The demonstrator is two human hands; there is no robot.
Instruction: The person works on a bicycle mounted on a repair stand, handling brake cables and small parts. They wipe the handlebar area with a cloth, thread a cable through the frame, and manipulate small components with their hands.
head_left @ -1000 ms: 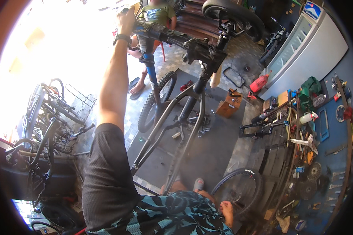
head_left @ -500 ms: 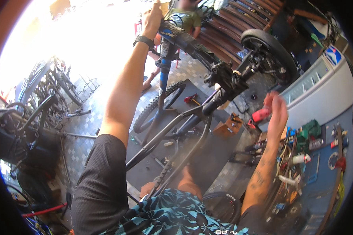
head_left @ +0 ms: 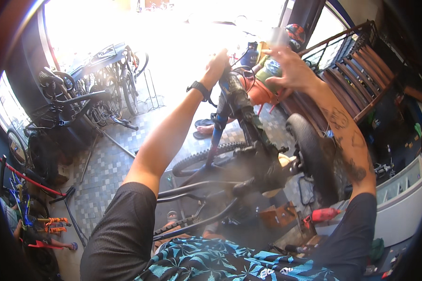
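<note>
A bicycle frame (head_left: 219,126) with dark and blue tubes stands in front of me, its upper end farthest away. My left hand (head_left: 215,70), a black watch on the wrist, is closed round that upper end; glare washes out its fingertips. Beyond the frame's right side, my right hand (head_left: 293,70) is raised in the air with fingers spread and nothing in them. Below it sits a thick black tyre (head_left: 312,150). A dark mechanism (head_left: 262,161) lies against the frame's middle, blurred. Behind the frame is a knobby tyre (head_left: 187,166) near the tiled floor.
Someone in a green shirt (head_left: 270,70) sits just beyond the frame, sandals on the floor. Several bicycles (head_left: 122,89) stand at the left. Wooden slats (head_left: 354,86) and a white display case (head_left: 403,201) line the right. A red bottle (head_left: 324,214) lies near a brown box (head_left: 277,215).
The view has tilted up and turned left. My right hand has risen from beside the red bottle to near the frame's upper end. My left hand stays on the frame.
</note>
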